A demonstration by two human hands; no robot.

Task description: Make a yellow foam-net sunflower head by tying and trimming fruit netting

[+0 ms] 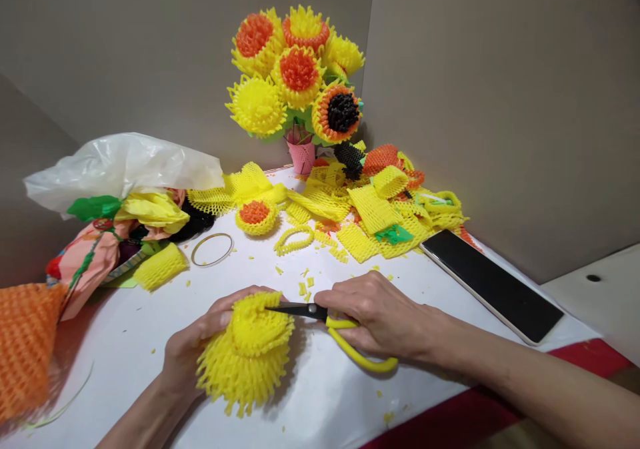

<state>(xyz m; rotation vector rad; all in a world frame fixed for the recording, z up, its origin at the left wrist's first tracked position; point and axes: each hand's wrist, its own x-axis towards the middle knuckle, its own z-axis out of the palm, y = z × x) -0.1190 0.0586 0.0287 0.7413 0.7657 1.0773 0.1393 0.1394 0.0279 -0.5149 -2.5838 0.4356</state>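
My left hand (193, 349) is closed round a yellow foam-net flower (247, 355) with fringed petals, held just above the white table (320, 395). My right hand (377, 312) grips yellow-handled scissors (325, 322). The black blades point left and touch the folded top of the flower. Small yellow snippets (305, 285) lie just behind the scissors.
A bouquet of yellow and orange foam flowers (297, 75) stands in a pink pot (303, 155) at the back. Piles of yellow foam netting (375, 212), a small finished flower (256, 217), a ring (213, 249), a phone (493, 282) at right, a plastic bag (120, 169) and orange netting (25, 349) at left.
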